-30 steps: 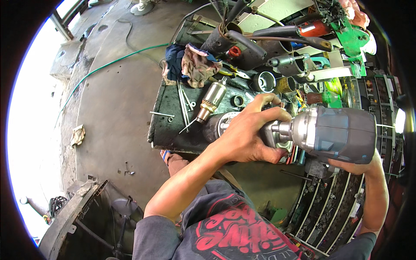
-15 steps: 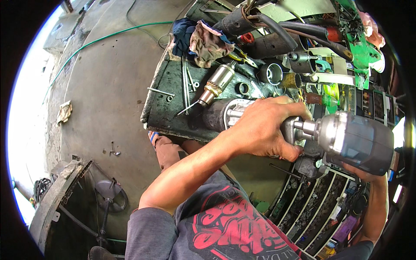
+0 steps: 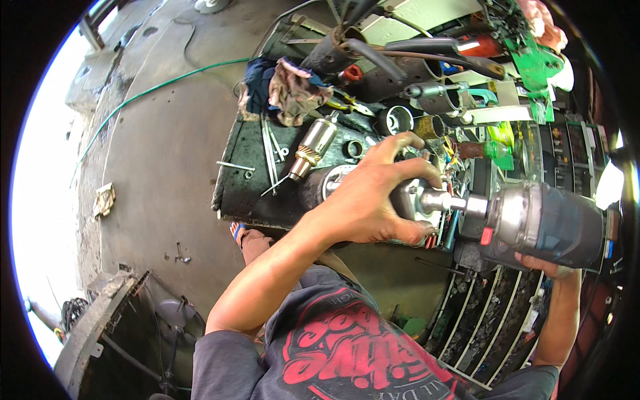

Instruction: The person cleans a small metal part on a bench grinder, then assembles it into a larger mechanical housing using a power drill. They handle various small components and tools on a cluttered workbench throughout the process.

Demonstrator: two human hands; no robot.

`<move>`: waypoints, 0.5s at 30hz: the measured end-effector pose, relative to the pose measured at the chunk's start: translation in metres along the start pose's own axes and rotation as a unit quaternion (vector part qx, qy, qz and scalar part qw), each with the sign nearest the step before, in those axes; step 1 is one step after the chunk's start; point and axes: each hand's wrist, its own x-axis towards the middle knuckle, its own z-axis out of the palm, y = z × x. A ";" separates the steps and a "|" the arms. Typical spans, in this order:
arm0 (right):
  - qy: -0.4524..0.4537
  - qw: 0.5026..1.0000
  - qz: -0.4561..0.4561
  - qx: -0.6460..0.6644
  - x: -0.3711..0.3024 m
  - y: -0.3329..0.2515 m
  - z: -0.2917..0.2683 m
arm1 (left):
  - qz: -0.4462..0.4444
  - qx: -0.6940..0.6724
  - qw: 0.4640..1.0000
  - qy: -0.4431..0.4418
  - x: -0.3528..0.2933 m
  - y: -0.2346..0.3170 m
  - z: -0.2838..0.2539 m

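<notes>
My left hand [image 3: 373, 197] wraps round the end of a cylindrical, motor-like metal body [image 3: 331, 183], thumb and fingers spread about its rim. The body's dark far end rests on the bench; my palm hides its middle. A bright stepped shaft or socket [image 3: 457, 202] spans from that end to the nose of a grey-black impact wrench [image 3: 557, 223]; whether it is seated in the part I cannot tell. My right hand [image 3: 547, 265] grips the wrench from below, its fingers partly hidden. A motor armature [image 3: 313, 148] with a copper-coloured band lies on the bench beyond my left hand.
Long bolts [image 3: 270, 150], pliers [image 3: 353, 105], metal rings [image 3: 353, 148] and rags [image 3: 293, 90] lie on the dark bench [image 3: 243, 197]. Thick pipes [image 3: 400, 75] crowd its far side. A slatted rack [image 3: 487, 320] stands below the wrench. A green hose [image 3: 153, 89] crosses the floor.
My left hand and the metal body have shifted left relative to the wrench, and more of the bright shaft shows between them. The view has also shifted slightly. Both hands keep their grip.
</notes>
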 end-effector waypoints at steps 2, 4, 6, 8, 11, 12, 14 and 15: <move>0.014 0.999 -0.031 0.025 -0.014 -0.001 0.011 | 0.019 0.022 1.000 -0.006 0.003 0.004 -0.004; 0.022 0.999 -0.034 0.028 -0.029 0.003 0.025 | 0.049 0.021 0.998 -0.026 0.007 0.005 -0.008; 0.018 1.000 -0.018 0.015 -0.040 0.007 0.040 | 0.024 -0.006 0.999 -0.049 0.012 0.006 -0.009; 0.019 0.998 -0.047 -0.030 -0.046 0.009 0.050 | -0.014 -0.012 0.998 -0.056 0.014 0.007 -0.008; -0.005 0.992 -0.100 -0.083 -0.039 0.004 0.050 | -0.024 -0.007 0.999 -0.044 0.014 0.008 -0.006; -0.013 0.987 -0.132 -0.094 -0.032 0.001 0.046 | -0.026 -0.001 0.999 -0.040 0.013 0.008 -0.005; -0.022 0.980 -0.153 -0.123 -0.017 -0.008 0.035 | -0.024 -0.008 0.999 -0.044 0.012 0.008 -0.005; -0.035 0.975 -0.173 -0.133 -0.010 -0.012 0.030 | -0.026 -0.008 0.999 -0.044 0.011 0.007 -0.005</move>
